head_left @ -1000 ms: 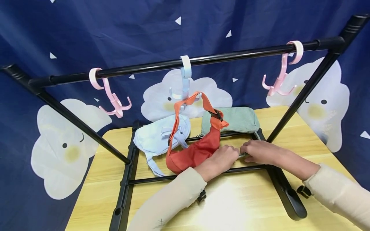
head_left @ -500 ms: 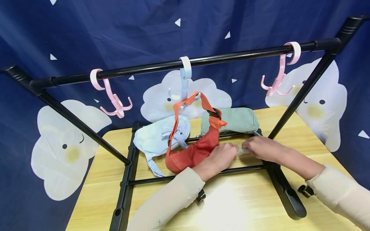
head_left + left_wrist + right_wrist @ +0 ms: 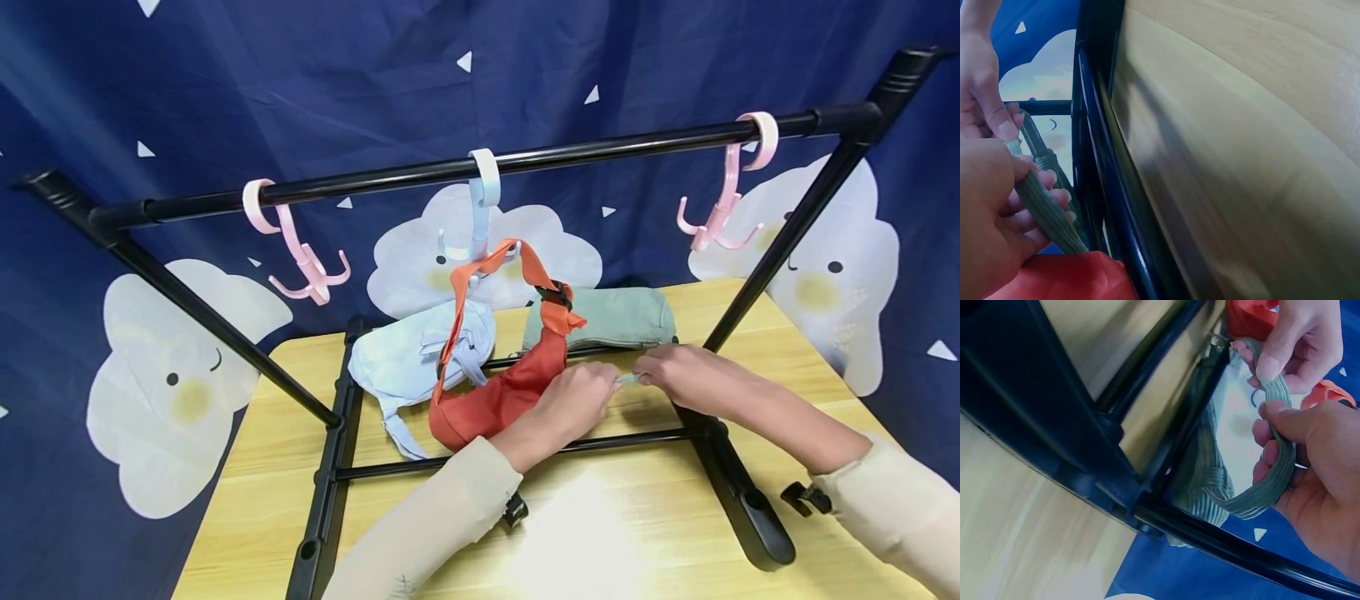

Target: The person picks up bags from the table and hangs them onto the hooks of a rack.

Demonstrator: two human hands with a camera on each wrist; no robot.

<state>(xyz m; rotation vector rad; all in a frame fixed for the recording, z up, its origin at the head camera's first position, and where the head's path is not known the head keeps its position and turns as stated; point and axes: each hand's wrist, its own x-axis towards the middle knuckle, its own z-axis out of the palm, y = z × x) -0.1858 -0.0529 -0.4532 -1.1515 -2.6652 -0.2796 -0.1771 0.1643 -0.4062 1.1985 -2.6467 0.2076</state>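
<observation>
A green corduroy bag (image 3: 622, 317) lies on the table at the back, behind the rack's rear crossbar. Its ribbed strap (image 3: 1263, 497) loops up to both hands. My left hand (image 3: 573, 400) pinches the strap between thumb and fingers, beside the red bag (image 3: 506, 400). Close to it, my right hand (image 3: 686, 379) grips the same strap, and a short pale-green stretch shows between them. In the right wrist view the strap curves through the right hand (image 3: 1322, 469). The red bag's orange strap (image 3: 487, 262) hangs over a blue hook (image 3: 480, 217).
A light-blue bag (image 3: 420, 346) lies at the left inside the black rack's base. Pink hooks (image 3: 307, 267) hang at both ends of the top bar (image 3: 615, 152). Low crossbars (image 3: 622, 440) run before and behind the hands. Black clips show by the sleeves.
Both hands have risen a little from the table with the strap, and more of it shows between them. The green bag's top has sunk slightly.
</observation>
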